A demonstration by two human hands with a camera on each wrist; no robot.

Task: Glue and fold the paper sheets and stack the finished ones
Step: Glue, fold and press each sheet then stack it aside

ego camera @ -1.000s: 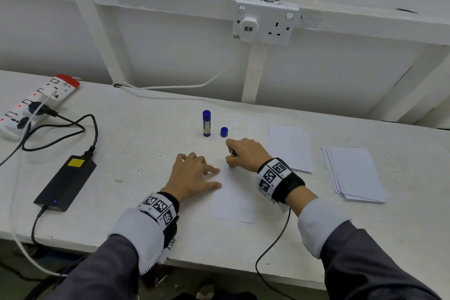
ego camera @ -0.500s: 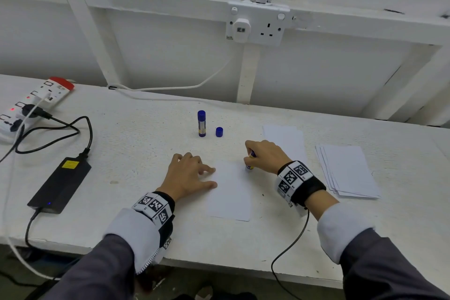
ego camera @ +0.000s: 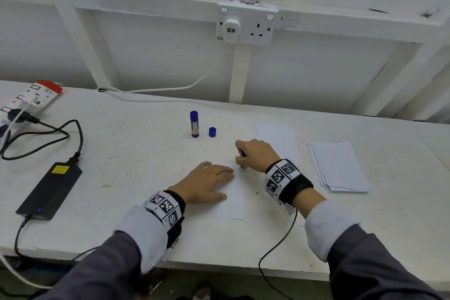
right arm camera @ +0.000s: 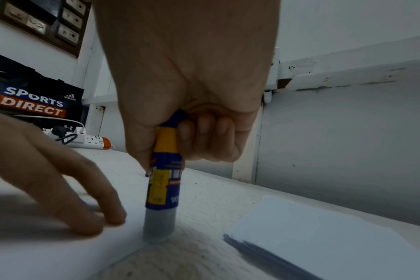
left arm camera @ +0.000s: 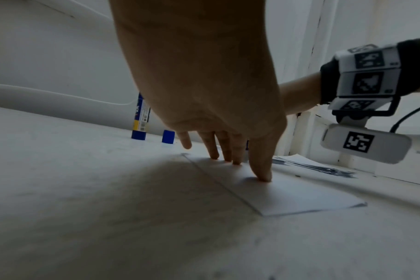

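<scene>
Here the left hand (ego camera: 207, 184) lies flat with its fingers straight on the paper sheet (ego camera: 233, 204), evidently to pin it to the white bench (ego camera: 146, 165) so that it cannot slide under the drag of the glue. The right hand (ego camera: 255, 156) has its fingers and thumb curled round the glue stick (right arm camera: 164, 181), which it holds upright with the bare tip down on the sheet's far right corner, just beside the left fingertips (right arm camera: 113, 217); holding it near the top like a stamp probably gives steady downward pressure. The sheet in work sits at the front middle of the bench, between the two wrists. A loose blue cap (ego camera: 212, 132) stands next to a second, capped glue stick (ego camera: 194, 124) further back, near enough to recap without reaching far. To the right lies a fanned pile of sheets (ego camera: 338, 168), and a flat paper (ego camera: 277, 139) lies behind the right hand; which of these is supply and which is finished work I cannot tell. Gluing looks under way and the fold not yet made. A power strip (ego camera: 26, 102) and a black adapter (ego camera: 51, 187) sit well apart on the left.
</scene>
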